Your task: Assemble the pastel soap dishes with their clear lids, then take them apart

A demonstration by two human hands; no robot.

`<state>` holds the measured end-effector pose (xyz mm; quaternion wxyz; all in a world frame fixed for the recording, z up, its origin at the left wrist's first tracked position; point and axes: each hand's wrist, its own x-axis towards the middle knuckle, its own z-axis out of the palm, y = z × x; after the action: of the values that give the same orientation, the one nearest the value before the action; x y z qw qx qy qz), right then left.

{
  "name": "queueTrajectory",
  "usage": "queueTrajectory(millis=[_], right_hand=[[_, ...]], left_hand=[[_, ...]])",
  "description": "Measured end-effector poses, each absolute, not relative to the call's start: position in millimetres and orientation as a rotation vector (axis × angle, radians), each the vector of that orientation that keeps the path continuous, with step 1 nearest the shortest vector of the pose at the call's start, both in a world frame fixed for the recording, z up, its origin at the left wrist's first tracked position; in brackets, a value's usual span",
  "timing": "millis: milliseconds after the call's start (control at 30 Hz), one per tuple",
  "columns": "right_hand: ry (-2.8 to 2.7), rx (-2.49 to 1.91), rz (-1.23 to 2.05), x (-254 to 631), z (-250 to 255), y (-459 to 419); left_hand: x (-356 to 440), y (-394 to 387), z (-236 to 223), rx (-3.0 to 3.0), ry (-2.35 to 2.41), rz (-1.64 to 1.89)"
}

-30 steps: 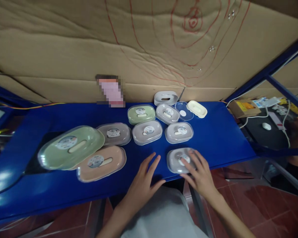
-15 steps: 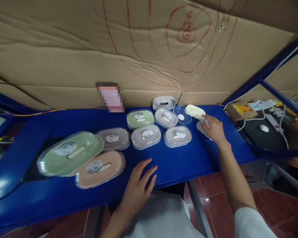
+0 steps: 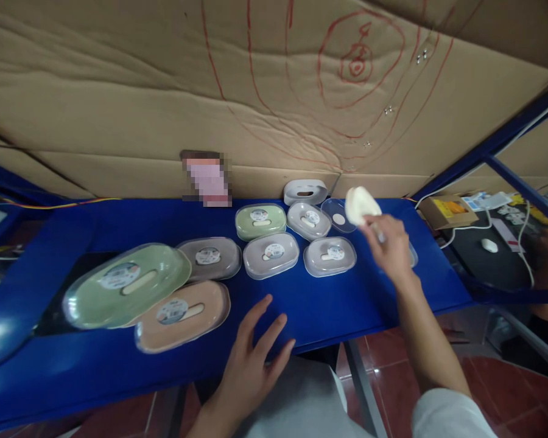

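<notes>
My right hand [image 3: 386,243] pinches a cream-coloured oval piece [image 3: 361,205] at its lower edge and holds it tilted up above the table. Part of a clear cover [image 3: 412,255] shows behind that wrist. My left hand [image 3: 258,359] hovers over the table's front edge, fingers spread, holding nothing. Beyond it lie oval slotted boxes with round labels and clear covers: a grey one [image 3: 330,255], a lighter grey one [image 3: 271,255], a green one [image 3: 260,222] and a peach one [image 3: 182,316]. A clear oval lid with a white sticker [image 3: 339,216] lies left of the cream piece.
A large green box [image 3: 128,286] overlaps the peach one on the blue table [image 3: 292,313]. An uncovered pale slotted shell [image 3: 305,191] leans against the cardboard wall [image 3: 155,103]. To the right, past a blue frame, are a carton [image 3: 447,212], white cables and another person's hand.
My right hand has picked up the cream oval piece from the table and tilted it upward. My left hand stays spread near the front edge. The view has shifted slightly.
</notes>
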<state>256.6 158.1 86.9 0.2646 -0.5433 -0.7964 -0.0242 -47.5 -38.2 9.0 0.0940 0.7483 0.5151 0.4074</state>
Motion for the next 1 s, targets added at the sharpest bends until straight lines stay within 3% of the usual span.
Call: queueTrajectory(millis=[100,200,300,433,600,867,1000], right_hand=[[-2.643,-0.812,0.180,204,92,84],[-2.740,-0.494,0.358,177,91,57],[-2.569,-0.692,0.375,196,89,97],[-2.381,-1.187,0.092,235,84,196],[-2.508,-1.202,-0.143,212,68,269],[-2.477,-1.333,-0.054,182,69,297],[-2.454,-1.167,0.063,192,89,233]], left_hand=[[-53,-31,20,2.363,1.536,1.176],[-66,-26,20,2.503,1.384,1.065],[-79,-32,9,2.503,1.337,1.027],[-82,-46,-6,2.542,1.382,0.854],[-77,-50,-8,2.488,1.445,0.892],[-77,-52,-1,2.391,1.553,0.883],[-73,-55,-7,2.341,1.618,0.904]])
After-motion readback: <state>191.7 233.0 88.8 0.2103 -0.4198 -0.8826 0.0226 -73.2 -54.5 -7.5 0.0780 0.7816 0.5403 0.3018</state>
